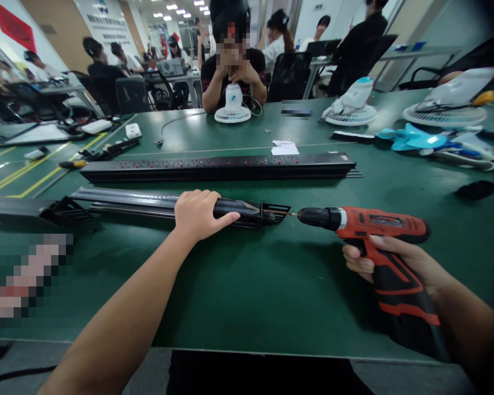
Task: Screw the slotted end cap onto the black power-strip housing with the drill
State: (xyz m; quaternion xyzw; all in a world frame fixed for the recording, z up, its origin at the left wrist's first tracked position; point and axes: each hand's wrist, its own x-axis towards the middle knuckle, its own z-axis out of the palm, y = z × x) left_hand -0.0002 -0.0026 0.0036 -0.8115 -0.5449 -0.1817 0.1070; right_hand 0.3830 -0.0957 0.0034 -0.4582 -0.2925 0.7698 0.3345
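Observation:
My left hand [197,215] is wrapped over a long black metal bar [127,198], pressing it to the table near its right end. Shiny, film-like highlights run along the bar's top. A slotted bracket [280,208] sits at that end. My right hand [411,260] grips a red and black cordless drill [381,222] by its handle, a finger at the trigger. From its black chuck, a long thin bit [291,214] points left into the bracket area. Whether its tip sits in a screw, I cannot tell.
Behind lies a black power strip [222,167] with red-dotted sockets. Another dark bar [16,207] is at left. White fans [233,107] and blue fan blades [415,137] stand farther back. A person [234,66] sits opposite; paper [284,148] lies on the green table [247,296].

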